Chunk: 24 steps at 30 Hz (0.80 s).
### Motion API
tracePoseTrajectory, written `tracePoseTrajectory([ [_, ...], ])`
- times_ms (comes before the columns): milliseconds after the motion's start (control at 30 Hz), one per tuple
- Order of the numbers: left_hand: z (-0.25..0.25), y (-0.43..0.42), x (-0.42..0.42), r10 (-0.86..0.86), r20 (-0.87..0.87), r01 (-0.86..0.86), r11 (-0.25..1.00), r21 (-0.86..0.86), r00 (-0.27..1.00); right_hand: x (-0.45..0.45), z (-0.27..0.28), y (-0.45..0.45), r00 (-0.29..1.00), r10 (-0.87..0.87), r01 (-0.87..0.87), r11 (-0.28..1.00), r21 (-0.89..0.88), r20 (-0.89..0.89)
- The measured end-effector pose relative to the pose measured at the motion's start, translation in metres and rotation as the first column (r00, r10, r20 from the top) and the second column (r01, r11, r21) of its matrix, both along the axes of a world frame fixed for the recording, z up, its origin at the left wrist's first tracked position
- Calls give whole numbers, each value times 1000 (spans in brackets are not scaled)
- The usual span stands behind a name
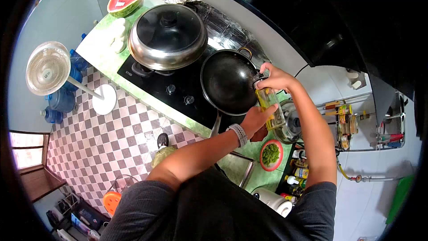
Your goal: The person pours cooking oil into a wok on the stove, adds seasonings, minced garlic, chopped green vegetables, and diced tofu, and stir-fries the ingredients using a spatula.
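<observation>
Both my hands are on a clear glass oil bottle (269,103) with yellow liquid and a yellow label. My left hand (257,119), with a grey band at the wrist, wraps round the bottle's body. At the top, my right hand (278,80) grips the dark cap (259,78); whether the cap is loose I cannot tell. The bottle is tilted, its cap end near the rim of a black wok (228,82). The wok stands on the black cooktop (177,90), and only a dark, shiny surface shows inside it.
A large lidded steel pan (168,40) stands left of the wok. Right of it are a glass-lidded pot (290,122) and a red-rimmed plate of chopped greens (270,155). Watermelon (125,4) lies at the counter's far end. Several condiment bottles (301,173) line the right side.
</observation>
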<state>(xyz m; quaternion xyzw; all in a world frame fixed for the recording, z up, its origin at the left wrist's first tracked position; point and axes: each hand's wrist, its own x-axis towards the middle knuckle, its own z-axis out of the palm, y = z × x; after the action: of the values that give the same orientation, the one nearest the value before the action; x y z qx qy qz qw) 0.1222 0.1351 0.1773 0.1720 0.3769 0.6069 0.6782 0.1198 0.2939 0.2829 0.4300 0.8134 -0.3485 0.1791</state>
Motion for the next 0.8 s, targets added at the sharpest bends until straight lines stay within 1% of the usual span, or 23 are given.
tracePoseTrajectory([
  [67,3,0,-5,-3,-10,3,1000,-21,1000,-5,1,2,1000,11,-11,1000,-1,19],
  [133,4,1,-9,-4,30,6,999,-47,1000,-12,7,0,996,30,-32,999,16,85],
  [167,4,3,-12,-2,32,3,999,-47,999,-15,9,1,996,33,-35,999,16,88],
  [233,4,4,-16,-64,-24,62,995,-82,998,-19,10,2,987,39,-45,998,35,157],
  [267,1,6,-16,-61,-21,59,995,-81,998,-19,8,4,986,42,-48,998,36,159],
  [333,-5,8,-15,-24,50,24,1000,5,998,-17,2,9,997,-15,14,1000,7,79],
  [367,-4,7,-16,-23,52,23,1000,6,998,-19,4,9,997,-13,13,1000,9,81],
  [433,-2,2,-18,60,53,-65,994,85,997,-21,7,8,993,-51,50,999,14,110],
  [467,-4,3,-19,63,51,-67,994,84,997,-22,6,10,993,-49,48,999,13,109],
  [533,-8,5,-25,-133,-62,134,991,4,989,-20,5,16,988,-78,85,995,-44,130],
  [567,-9,6,-23,-131,-61,131,991,5,990,-20,6,17,989,-76,82,996,-44,130],
  [633,-10,9,-17,-58,39,56,997,55,998,-20,10,17,981,-118,132,988,-84,157],
  [667,-6,8,-19,-57,40,55,997,56,998,-19,10,18,981,-117,131,988,-82,157],
  [733,2,4,-21,-83,39,81,995,60,996,-17,9,18,982,-161,170,981,-89,99],
  [767,9,1,-24,-84,40,82,995,62,996,-17,11,18,982,-162,171,982,-86,100],
  [800,16,-3,-28,-94,3,94,995,43,996,-19,13,18,978,-158,171,981,-96,134],
])
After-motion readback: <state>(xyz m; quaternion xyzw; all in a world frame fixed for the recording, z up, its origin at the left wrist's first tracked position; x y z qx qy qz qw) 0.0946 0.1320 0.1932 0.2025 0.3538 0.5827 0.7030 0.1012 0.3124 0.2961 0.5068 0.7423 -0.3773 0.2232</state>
